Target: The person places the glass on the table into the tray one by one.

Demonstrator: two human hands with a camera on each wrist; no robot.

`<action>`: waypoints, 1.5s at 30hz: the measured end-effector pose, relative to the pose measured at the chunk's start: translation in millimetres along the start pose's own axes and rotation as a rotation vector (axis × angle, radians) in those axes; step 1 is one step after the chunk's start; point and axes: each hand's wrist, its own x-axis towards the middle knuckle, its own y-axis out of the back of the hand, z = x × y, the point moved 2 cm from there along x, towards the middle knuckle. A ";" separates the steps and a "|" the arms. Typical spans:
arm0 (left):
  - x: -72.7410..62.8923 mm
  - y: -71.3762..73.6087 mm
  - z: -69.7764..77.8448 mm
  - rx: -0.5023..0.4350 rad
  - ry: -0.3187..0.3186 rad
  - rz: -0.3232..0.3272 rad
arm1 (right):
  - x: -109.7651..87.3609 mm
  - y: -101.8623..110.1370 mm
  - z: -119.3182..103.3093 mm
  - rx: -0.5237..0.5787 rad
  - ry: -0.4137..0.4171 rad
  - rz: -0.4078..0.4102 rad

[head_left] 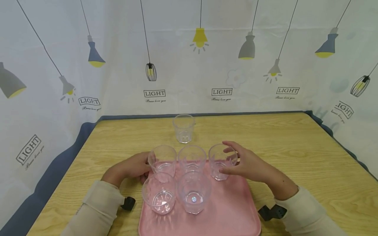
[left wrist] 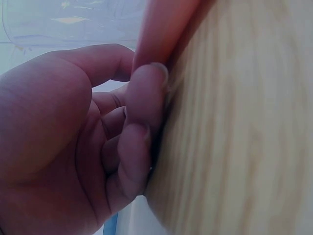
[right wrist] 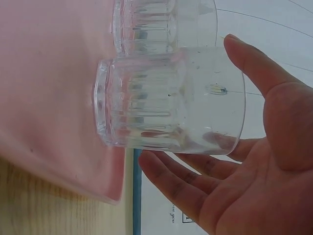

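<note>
At the left edge of the pink tray (head_left: 227, 203), my left hand (head_left: 134, 167) pinches the rim between thumb and curled fingers, as the left wrist view shows. My right hand (head_left: 251, 162) is spread around a clear cup (right wrist: 171, 103) at the back right of the tray. Its thumb is extended beside the cup's rim, and its other fingers reach along the far side. Also upright on the tray are a back-left cup (head_left: 162, 160), a back-middle cup (head_left: 192, 159), a front-left cup (head_left: 159, 193) and a front-middle cup (head_left: 194, 191).
Beyond the tray, another clear cup (head_left: 183, 127) stands on the wooden table (head_left: 133, 131). Behind the table hangs a white curtain (head_left: 183, 75) printed with lamps. Small black blocks (head_left: 271, 212) sit beside the right sleeve.
</note>
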 end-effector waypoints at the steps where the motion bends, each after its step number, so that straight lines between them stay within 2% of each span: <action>1: -0.1 0.1 0.2 -0.003 0.001 0.000 | -0.3 0.1 -0.3 -0.002 0.003 0.000; 11: 0.9 0.1 0.2 -0.004 0.003 0.003 | -2.5 8.8 -9.2 -0.047 0.054 0.029; 15: 0.6 0.1 -1.2 0.007 0.008 0.013 | 1.9 13.5 -17.4 -0.075 0.077 0.063; 19: 0.5 0.2 -3.1 0.010 0.007 0.019 | 8.7 19.4 -29.1 -0.111 0.086 0.061; 29: 0.8 1.3 -2.4 0.010 0.000 0.015 | 33.1 30.6 -50.8 -0.184 0.060 0.030; 36: 1.5 1.7 -0.5 0.014 0.007 0.012 | 53.3 36.2 -54.4 -0.257 0.064 0.018; 40: 1.0 1.3 -0.7 -0.001 0.005 0.007 | 66.2 38.9 -56.8 -0.324 0.049 0.002; 45: 0.6 0.6 -2.2 -0.018 0.006 0.002 | 80.5 41.4 -62.2 -0.357 0.021 -0.024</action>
